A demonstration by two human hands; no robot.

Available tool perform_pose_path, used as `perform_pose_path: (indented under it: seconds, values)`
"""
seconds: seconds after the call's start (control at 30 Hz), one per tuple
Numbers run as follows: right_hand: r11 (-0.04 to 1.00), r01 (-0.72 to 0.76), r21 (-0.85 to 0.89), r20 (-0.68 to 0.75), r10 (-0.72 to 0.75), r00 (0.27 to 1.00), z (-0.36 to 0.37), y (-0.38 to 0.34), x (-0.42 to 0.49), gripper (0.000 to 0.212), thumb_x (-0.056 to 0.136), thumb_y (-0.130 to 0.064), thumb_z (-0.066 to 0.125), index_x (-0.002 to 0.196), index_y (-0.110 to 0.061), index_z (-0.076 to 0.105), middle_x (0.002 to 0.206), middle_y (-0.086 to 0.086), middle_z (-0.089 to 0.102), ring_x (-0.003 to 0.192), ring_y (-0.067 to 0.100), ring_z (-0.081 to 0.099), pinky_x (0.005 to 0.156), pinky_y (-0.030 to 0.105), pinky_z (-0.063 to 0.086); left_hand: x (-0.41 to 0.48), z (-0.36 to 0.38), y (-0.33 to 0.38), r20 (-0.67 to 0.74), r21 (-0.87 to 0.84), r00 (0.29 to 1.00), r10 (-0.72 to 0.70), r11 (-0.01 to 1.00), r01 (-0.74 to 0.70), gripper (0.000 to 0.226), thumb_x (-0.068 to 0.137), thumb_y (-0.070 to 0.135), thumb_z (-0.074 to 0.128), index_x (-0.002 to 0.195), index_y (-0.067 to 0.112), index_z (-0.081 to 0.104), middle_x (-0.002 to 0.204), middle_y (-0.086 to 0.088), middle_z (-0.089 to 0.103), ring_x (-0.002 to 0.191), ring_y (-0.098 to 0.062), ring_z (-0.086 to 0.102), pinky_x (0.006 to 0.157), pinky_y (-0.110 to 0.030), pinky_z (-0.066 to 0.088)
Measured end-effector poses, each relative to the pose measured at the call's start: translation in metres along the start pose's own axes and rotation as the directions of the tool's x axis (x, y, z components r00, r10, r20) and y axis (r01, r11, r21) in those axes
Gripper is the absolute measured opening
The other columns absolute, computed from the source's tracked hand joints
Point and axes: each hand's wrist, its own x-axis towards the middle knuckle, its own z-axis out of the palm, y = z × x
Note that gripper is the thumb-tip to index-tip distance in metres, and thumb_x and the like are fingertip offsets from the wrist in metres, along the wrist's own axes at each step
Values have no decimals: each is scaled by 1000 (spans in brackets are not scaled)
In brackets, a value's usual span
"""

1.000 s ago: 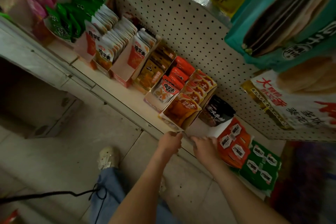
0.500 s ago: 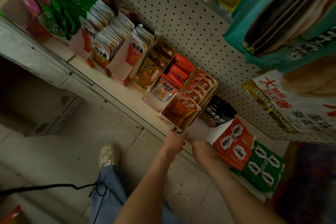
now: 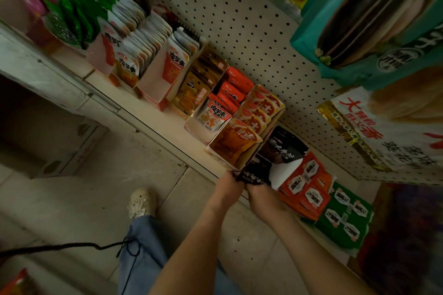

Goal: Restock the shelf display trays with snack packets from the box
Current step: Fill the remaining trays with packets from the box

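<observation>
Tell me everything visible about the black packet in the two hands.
The black packet is a glossy pouch, seemingly foil, with white characters across its face. The left hand and right hand both grip it from below, hiding its lower part. It is held at the front edge of the shelf, beside the front corner of the orange-packet tray; whether they touch is unclear.

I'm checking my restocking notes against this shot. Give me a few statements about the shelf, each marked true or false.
1. The left hand and right hand both hold black packets at the front edge of the shelf. True.
2. The back wall is glass. False: it is white pegboard.
3. The black packets are between the orange-packet tray and the red packets. True.
4. The orange-packet tray is empty. False: packets fill it.
</observation>
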Motion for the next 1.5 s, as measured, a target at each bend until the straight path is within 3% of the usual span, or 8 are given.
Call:
perform_pose_path:
  seconds: [0.13, 0.37, 0.53, 0.73, 0.93, 1.13, 1.37, 1.5]
  values:
    - [999, 40, 25, -16, -39, 999, -6, 4, -2, 39, 94, -9, 42, 130, -23, 53, 120, 11, 61, 101, 30, 59, 78, 35, 50, 1, -1, 5, -54, 116, 998, -12, 993, 18, 29, 92, 9, 47, 118, 2, 58, 117, -16, 64, 111, -32, 59, 85, -34, 48]
    - [903, 4, 430, -59, 23, 998, -27, 8, -17, 59, 99, -28, 49, 151, -27, 22, 134, 5, 53, 107, 13, 54, 84, 22, 43, -2, -3, -9, -75, 199, 994, -85, 975, 99, 32, 92, 16, 51, 120, 1, 50, 120, -15, 59, 109, -30, 60, 80, -35, 50]
    - [922, -12, 388, -192, 94, 977, -35, 18, -12, 52, 100, -17, 43, 148, -30, 29, 145, 3, 41, 107, 19, 57, 80, 26, 48, -4, 3, -4, -84, 194, 989, -120, 972, 134, 25, 91, 14, 51, 113, 2, 47, 110, -16, 61, 99, -32, 64, 79, -40, 55]
    - [889, -27, 457, -275, 170, 946, -36, 22, 1, 47, 95, -7, 47, 140, -21, 44, 144, 6, 43, 127, 25, 46, 100, 33, 42, -1, 7, -1, -111, 236, 992, -63, 968, 88, 29, 89, 9, 49, 117, 2, 46, 114, -16, 61, 103, -33, 63, 79, -36, 53]
    - [854, -44, 519, -286, 222, 932, -38, 26, 5, 41, 95, -8, 49, 135, -15, 49, 139, 8, 47, 123, 25, 49, 97, 33, 43, 4, 5, 2, -108, 138, 991, -81, 986, 96, 30, 89, 2, 46, 118, 0, 46, 117, -18, 59, 106, -30, 59, 73, -31, 47]
    - [874, -10, 486, -367, 215, 905, -41, 25, 8, 38, 96, -8, 47, 133, -15, 51, 134, 7, 49, 119, 24, 50, 92, 32, 44, 5, 5, 8, -105, -76, 991, -82, 994, 75, 38, 86, 3, 52, 123, 7, 51, 119, -13, 62, 110, -30, 60, 92, -38, 53]
    - [918, 17, 396, -356, 136, 924, -40, 11, 7, 44, 96, -9, 45, 139, -16, 43, 142, 6, 40, 126, 24, 45, 95, 34, 43, -2, -7, 6, -2, -193, 998, -55, 980, 54, 29, 91, 3, 52, 118, 13, 47, 99, -10, 62, 97, -24, 60, 83, -32, 49]
    - [947, -114, 301, -494, 257, 831, -47, 12, 6, 53, 91, -10, 54, 142, -14, 39, 143, 7, 38, 131, 23, 36, 103, 36, 40, -2, -12, 17, -10, -311, 996, -89, 947, 81, 24, 92, 23, 60, 107, 20, 42, 98, -4, 55, 92, -23, 58, 74, -34, 51]
